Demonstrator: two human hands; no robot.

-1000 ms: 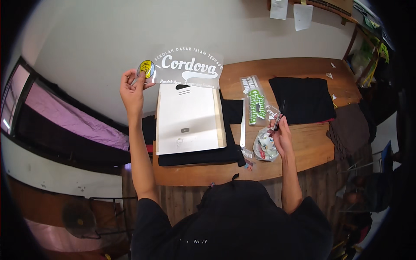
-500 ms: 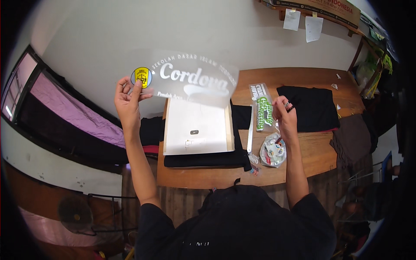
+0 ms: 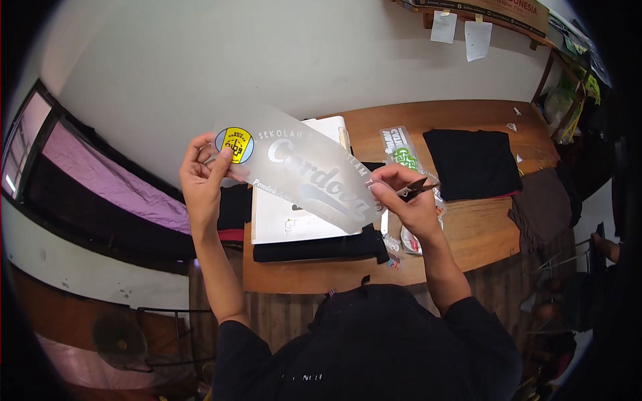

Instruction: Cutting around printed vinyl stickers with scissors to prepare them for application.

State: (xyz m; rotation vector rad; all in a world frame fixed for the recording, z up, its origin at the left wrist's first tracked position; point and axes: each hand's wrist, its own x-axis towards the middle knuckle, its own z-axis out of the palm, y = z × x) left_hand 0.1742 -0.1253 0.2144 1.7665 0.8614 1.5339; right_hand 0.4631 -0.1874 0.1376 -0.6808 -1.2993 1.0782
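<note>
A clear transfer film (image 3: pixel 287 164) with white lettering and a round yellow and blue emblem is held up in the air, tilted down to the right. My left hand (image 3: pixel 207 167) pinches its left end, the thumb by the emblem. At the lower right end, my right hand (image 3: pixel 411 204) grips the film between thumb and fingers. A small dark pointed tool (image 3: pixel 418 189), perhaps snips, also sticks out of that hand. Below the film lies a white board (image 3: pixel 274 230), partly covered by it, on folded black cloth (image 3: pixel 314 251).
On the wooden table (image 3: pixel 468 230), more printed films (image 3: pixel 401 147) lie right of the board. A folded black garment (image 3: pixel 471 164) and a brown cloth (image 3: pixel 545 204) lie farther right. My right hand partly covers a round plastic-wrapped item (image 3: pixel 409 242). A shelf (image 3: pixel 495 20) hangs above.
My right hand has moved left from above the table and taken hold of the film's right end. The film has swung down on that side and now slants.
</note>
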